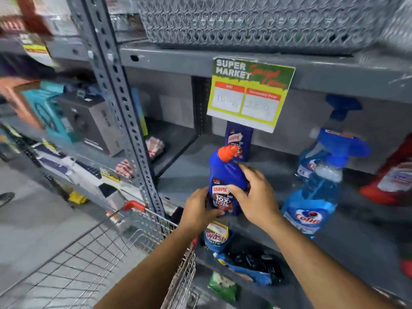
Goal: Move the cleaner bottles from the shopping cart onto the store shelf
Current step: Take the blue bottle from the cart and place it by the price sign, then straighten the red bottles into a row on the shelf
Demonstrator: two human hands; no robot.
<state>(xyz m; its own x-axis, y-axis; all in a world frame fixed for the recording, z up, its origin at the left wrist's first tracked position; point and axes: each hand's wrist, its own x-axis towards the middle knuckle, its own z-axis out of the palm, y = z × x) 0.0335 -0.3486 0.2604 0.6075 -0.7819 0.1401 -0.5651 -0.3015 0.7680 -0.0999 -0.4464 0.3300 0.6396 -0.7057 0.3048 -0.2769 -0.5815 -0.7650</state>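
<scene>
A blue Harpic cleaner bottle (225, 175) with an orange cap stands upright at the front of the grey shelf (189, 170). My left hand (198, 208) grips its lower left side. My right hand (254, 190) wraps its right side and label. A second Harpic bottle (239, 140) stands further back on the same shelf, partly behind a price sign. Two blue spray bottles (312, 197) stand to the right. The wire shopping cart (142, 228) sits at lower left; the part I can see holds nothing.
A supermarket offer sign (249, 94) hangs from the shelf above. A grey plastic basket (256, 21) sits on the top shelf. A red bottle (392, 175) stands at far right. A perforated metal upright (124, 103) divides the bays. Detergent packs (216, 237) lie on the lower shelf.
</scene>
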